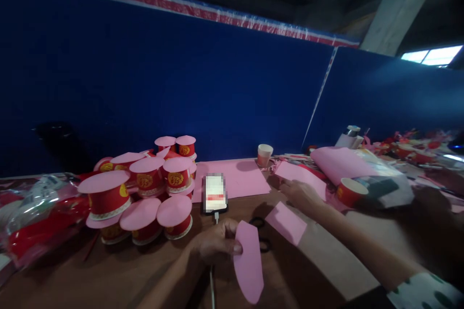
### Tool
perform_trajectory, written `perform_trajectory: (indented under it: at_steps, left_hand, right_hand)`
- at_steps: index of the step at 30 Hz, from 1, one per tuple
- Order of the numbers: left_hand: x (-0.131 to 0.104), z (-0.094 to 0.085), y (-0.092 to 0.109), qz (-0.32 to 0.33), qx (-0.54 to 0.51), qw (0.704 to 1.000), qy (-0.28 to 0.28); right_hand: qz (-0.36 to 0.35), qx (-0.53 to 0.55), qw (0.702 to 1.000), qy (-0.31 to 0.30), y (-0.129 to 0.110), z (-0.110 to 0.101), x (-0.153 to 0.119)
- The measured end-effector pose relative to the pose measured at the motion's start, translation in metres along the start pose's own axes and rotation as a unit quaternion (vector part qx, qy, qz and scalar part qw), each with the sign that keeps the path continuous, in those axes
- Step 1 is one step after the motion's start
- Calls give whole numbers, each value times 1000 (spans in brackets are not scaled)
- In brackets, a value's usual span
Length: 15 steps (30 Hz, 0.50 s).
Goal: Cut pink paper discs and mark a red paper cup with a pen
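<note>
My left hand [219, 241] is closed on a long piece of pink paper [249, 268] with a rounded lower end, pinched at its upper left edge by the thumb and fingers. Dark-handled scissors [265, 245] lie on the table, partly hidden behind that piece. My right hand [295, 193] reaches forward, fingers stretched out to the left, at the front edge of some pink paper [308, 178]. Whether its fingertips press on that paper is not clear. Nearer to me, a smaller rectangular pink paper [286, 223] lies flat.
Several red cups with pink paper discs on top [145, 174] are stacked at left, beside a clear plastic bag [47, 217]. A phone [214, 193] with a white cable stands in the middle. A pale cup [265, 154] and a red cup [351, 192] are farther right. A blue partition [217, 77] rises behind.
</note>
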<state>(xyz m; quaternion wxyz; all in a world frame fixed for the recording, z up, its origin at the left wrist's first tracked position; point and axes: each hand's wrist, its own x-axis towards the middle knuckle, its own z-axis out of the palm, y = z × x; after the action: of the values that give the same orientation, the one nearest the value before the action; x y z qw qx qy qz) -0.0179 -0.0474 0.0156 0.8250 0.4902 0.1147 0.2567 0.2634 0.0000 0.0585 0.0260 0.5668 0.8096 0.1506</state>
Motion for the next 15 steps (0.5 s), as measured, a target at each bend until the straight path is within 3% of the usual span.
perform_trajectory:
  at_steps: [7, 15]
  left_hand:
    - [0, -1, -1, -2, 13, 1000, 0]
    - [1, 2, 1, -5, -3, 1000, 4]
  right_hand:
    - [-138, 115, 984, -1, -69, -23, -35]
    - [-144, 150, 978, -11, -83, -6, -50]
